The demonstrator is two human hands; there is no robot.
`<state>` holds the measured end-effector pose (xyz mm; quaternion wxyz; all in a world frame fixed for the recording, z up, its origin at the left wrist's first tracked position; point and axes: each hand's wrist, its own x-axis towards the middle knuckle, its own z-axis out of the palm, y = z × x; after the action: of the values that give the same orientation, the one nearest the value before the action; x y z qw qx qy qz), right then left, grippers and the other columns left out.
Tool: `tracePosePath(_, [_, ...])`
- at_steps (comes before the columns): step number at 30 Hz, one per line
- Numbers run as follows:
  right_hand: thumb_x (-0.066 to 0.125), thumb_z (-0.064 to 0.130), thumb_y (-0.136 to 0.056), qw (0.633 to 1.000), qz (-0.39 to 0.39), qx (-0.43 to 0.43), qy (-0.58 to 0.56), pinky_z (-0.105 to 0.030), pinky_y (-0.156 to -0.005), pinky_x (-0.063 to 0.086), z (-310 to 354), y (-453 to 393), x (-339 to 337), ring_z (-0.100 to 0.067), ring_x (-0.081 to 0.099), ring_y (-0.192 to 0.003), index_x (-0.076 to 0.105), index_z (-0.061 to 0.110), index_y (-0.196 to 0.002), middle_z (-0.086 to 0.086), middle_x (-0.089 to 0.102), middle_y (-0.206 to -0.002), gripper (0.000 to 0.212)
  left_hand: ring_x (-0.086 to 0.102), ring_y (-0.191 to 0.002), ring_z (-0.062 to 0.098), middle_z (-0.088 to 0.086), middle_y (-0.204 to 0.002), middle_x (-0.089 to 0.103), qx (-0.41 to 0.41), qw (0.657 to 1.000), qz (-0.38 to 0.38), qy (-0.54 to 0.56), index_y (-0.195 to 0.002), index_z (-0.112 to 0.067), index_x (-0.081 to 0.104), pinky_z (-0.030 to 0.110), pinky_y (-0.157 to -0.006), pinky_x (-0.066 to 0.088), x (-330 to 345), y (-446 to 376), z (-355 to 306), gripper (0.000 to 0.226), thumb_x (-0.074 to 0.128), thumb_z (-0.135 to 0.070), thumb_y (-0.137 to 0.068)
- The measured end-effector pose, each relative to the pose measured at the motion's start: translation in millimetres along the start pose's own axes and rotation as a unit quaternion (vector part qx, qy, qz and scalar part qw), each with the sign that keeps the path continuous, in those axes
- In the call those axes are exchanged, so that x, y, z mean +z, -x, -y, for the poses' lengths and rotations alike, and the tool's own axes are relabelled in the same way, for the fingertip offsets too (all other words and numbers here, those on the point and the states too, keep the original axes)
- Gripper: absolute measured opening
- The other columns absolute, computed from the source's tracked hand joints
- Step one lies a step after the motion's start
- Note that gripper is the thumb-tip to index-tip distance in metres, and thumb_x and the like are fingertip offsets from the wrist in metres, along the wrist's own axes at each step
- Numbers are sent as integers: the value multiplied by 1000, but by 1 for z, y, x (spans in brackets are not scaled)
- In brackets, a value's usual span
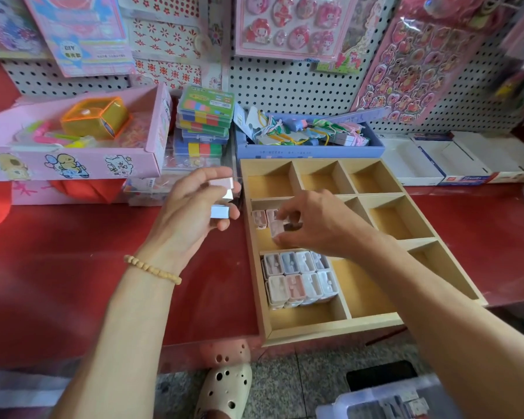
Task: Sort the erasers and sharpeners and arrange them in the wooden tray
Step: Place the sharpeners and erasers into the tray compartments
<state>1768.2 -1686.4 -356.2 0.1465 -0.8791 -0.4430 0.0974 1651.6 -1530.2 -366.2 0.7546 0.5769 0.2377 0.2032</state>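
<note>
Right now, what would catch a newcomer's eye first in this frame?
The wooden tray on the red counter, with pastel sharpeners packed in its near-left compartment. Above them, the right hand sets a small case down, while the left hand holds several more.

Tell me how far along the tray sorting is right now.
Done: the near-left compartment of the wooden tray holds a neat block of pastel pieces. In hand: the right hand sets a pink piece beside two already in the middle-left compartment, while the left hand holds a few more small blocks. Left: the three back compartments and those on the right look empty.
</note>
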Motion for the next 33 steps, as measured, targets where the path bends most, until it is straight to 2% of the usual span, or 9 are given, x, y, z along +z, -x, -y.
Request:
tracePosePath(4, [76,41,-81,999,-32,-2,31,-41,-89,50,2,-8,2,-22,64,-90,73,20,-110,2,70,-96,36,51,-49,15,7,-89,68,10,1000,-11,-25,-105,-8,59,21,-42,32,-2,-2,3,10,51,-9,-100])
tracePosePath(6, [75,42,-82,997,-58,6,57,-43,-91,47,-6,-9,0,-24,63,-96,72,20,-109,1,68,-100,35,49,-49,13,5,-85,68,8,999,-15,-46,-93,-14,62,20,-42,30,-4,-2,4,11,54,-18,-100])
tracePosePath(9, [73,42,-83,992,-66,-5,105,-39,-86,44,-21,-5,-1,-25,58,-100,73,19,-105,1,58,-96,32,49,-51,14,1,-79,66,2,997,-8,-71,-81,-21,67,20,-43,29,-5,-3,5,16,61,-24,-96])
tracePosePath(13, [74,41,-84,988,-65,-19,136,-39,-85,44,-29,-2,3,-26,54,-104,73,19,-108,-2,56,-103,33,49,-50,13,0,-78,64,-2,995,2,-101,-92,-9,71,19,-42,29,0,-3,6,17,65,-25,-93])
tracePosePath(17, [79,46,-76,996,-54,-5,76,-31,-81,39,-33,3,0,-17,49,-103,74,26,-108,4,52,-105,38,49,-48,12,-2,-75,63,5,993,4,-122,-86,-16,74,18,-41,28,2,-2,6,13,67,-25,-92])
tracePosePath(20, [81,49,-74,995,-5,11,95,-30,-88,41,-35,5,-3,-16,48,-108,73,31,-108,7,47,-106,39,49,-47,12,-3,-71,61,13,991,10,-134,-80,-18,74,17,-41,27,2,-2,6,12,69,-25,-90])
tracePosePath(24, [82,42,-77,991,6,19,136,-32,-93,44,-30,1,-1,-20,48,-114,67,31,-123,5,46,-114,51,47,-45,14,-5,-63,63,1,990,10,-141,-84,-15,69,15,-39,27,6,-1,5,8,73,-22,-85])
tracePosePath(29, [80,35,-80,992,2,10,127,-31,-90,44,-29,-1,0,-18,47,-112,72,30,-109,6,45,-114,31,46,-42,14,-2,-64,68,7,991,9,-131,-85,-16,61,16,-40,29,9,1,3,16,75,-23,-83])
tracePosePath(33, [77,33,-80,993,-26,11,113,-38,-93,46,-28,0,0,-21,49,-112,70,25,-116,2,50,-116,38,47,-44,15,-3,-68,70,28,988,43,-148,-86,-15,70,17,-42,30,13,2,7,9,70,-24,-89])
